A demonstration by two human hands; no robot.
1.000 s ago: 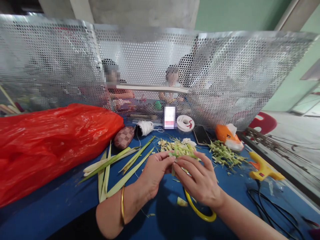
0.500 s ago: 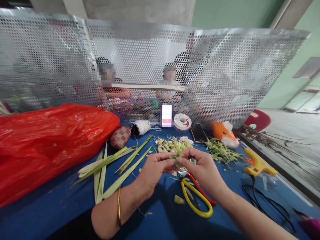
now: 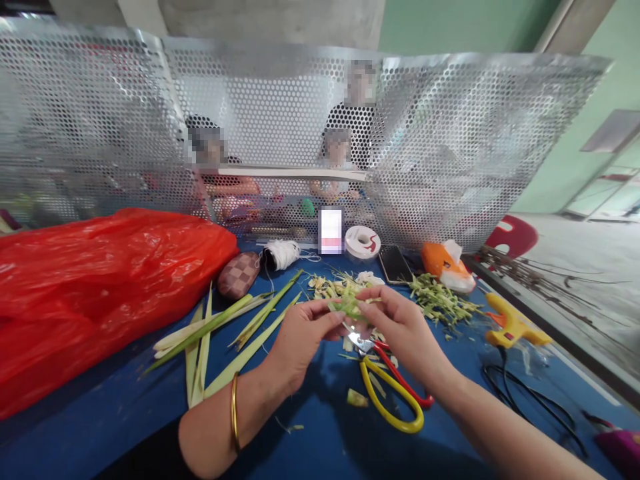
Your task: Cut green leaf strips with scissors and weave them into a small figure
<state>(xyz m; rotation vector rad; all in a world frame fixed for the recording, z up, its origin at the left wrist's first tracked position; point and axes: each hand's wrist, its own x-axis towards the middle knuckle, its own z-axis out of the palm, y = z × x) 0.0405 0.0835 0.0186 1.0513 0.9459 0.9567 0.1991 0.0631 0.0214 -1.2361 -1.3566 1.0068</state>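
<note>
My left hand (image 3: 300,337) and my right hand (image 3: 400,327) meet above the blue table (image 3: 125,413), both pinching a small folded piece of green leaf (image 3: 346,308) between their fingertips. A gold bangle sits on my left wrist. Scissors (image 3: 387,383) with one yellow and one red handle lie on the table just under my right hand. Long green leaf strips (image 3: 225,333) lie to the left of my left hand.
A big red plastic bag (image 3: 100,287) fills the left. At the back stand a checked pouch (image 3: 239,275), white thread spool (image 3: 283,254), tape roll (image 3: 363,242), phone (image 3: 394,264) and leaf trimmings (image 3: 440,301). A yellow glue gun (image 3: 510,323) lies right. People sit behind the perforated metal screen (image 3: 450,147).
Both hands have risen slightly and moved away from me with the leaf piece. My right hand shifted off the scissors, which now show in full on the table.
</note>
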